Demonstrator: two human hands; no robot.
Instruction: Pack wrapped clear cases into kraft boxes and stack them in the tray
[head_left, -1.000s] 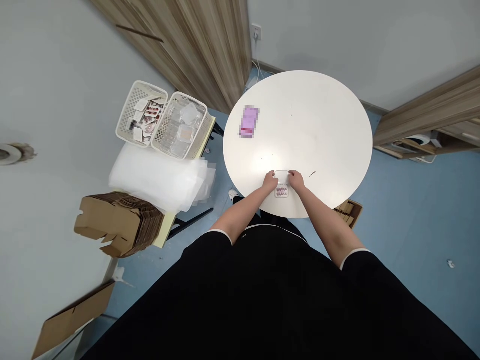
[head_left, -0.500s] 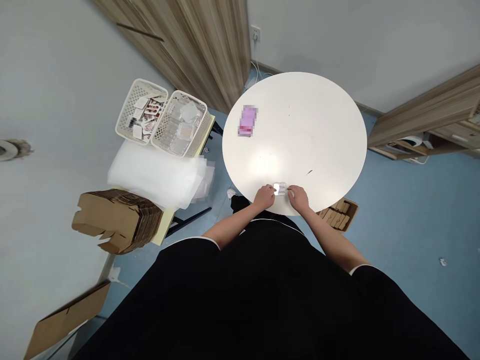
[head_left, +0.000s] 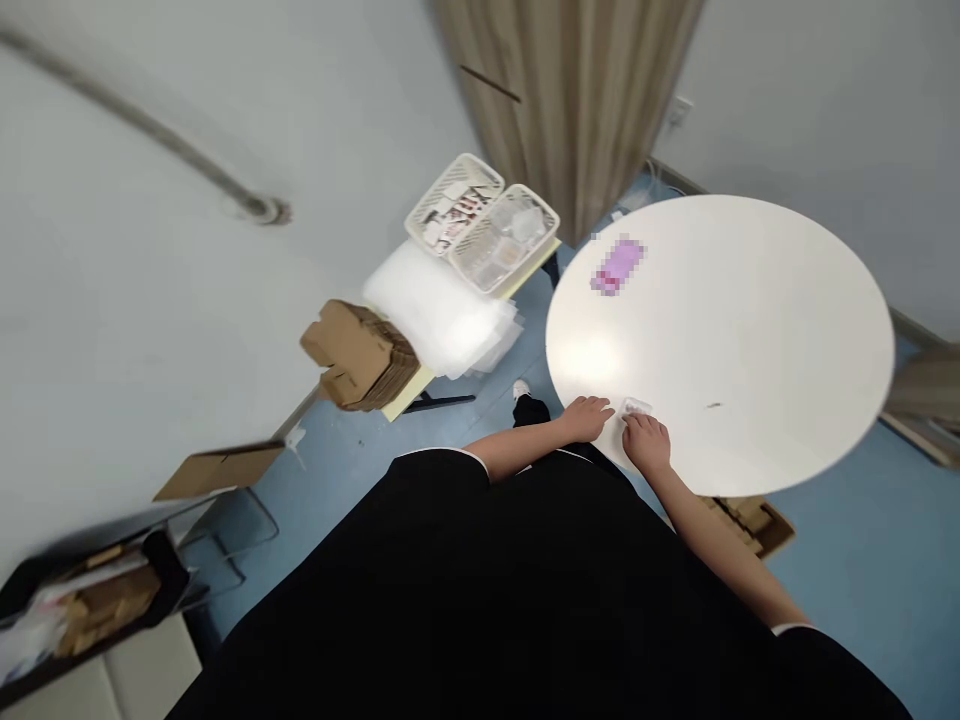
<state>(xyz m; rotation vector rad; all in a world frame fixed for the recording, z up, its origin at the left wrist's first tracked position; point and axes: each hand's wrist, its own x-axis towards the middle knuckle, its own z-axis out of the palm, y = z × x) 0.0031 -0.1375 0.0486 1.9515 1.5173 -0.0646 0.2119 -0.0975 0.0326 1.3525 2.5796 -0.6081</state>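
Single head-worn camera set above person's black-clothed torso (head_left: 480,600), angled forward and down at left hand (head_left: 587,418) and right hand (head_left: 646,445). Round white table (head_left: 757,340) framed close, right of centre; wide tilted view also takes in blue floor (head_left: 847,580) and wall (head_left: 150,250).

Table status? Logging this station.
left hand open on table edge; right hand at small white item; pink box off toward far side, not between them.

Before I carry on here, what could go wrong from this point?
The small white packet lies near the edge of the round table, by your right hand, so it could get knocked to the floor. The flattened cardboard stack seems to overhang the side table and might slide off if bumped.
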